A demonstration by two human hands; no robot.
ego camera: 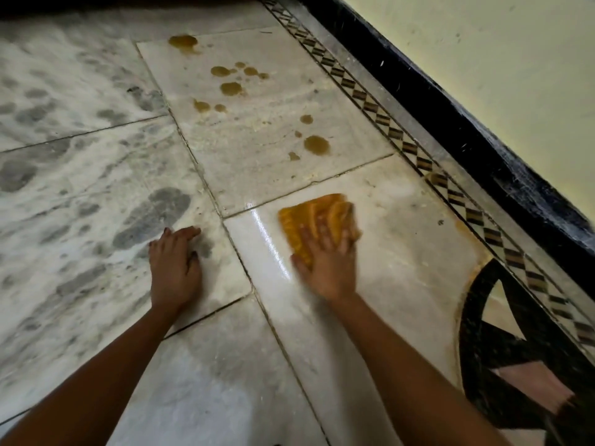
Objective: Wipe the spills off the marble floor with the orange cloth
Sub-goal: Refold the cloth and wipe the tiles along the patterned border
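Head cam: right hand (325, 265) is flat with fingers spread, pressing the crumpled orange cloth (317, 217) onto the white marble floor (402, 239). I think it's pressing rather than gripping, but it's blurry. The brownish-yellow spill drops (317, 144) sit one tile ahead of the cloth, trailing away and leftward. Left hand (175, 265) rests open, palm down, farther off. Nothing's in between; black skirting (450, 123) runs along the right.

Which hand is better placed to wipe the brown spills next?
Right. The right hand presses the orange cloth just short of the brown spills; the left hand rests flat on bare marble floor.
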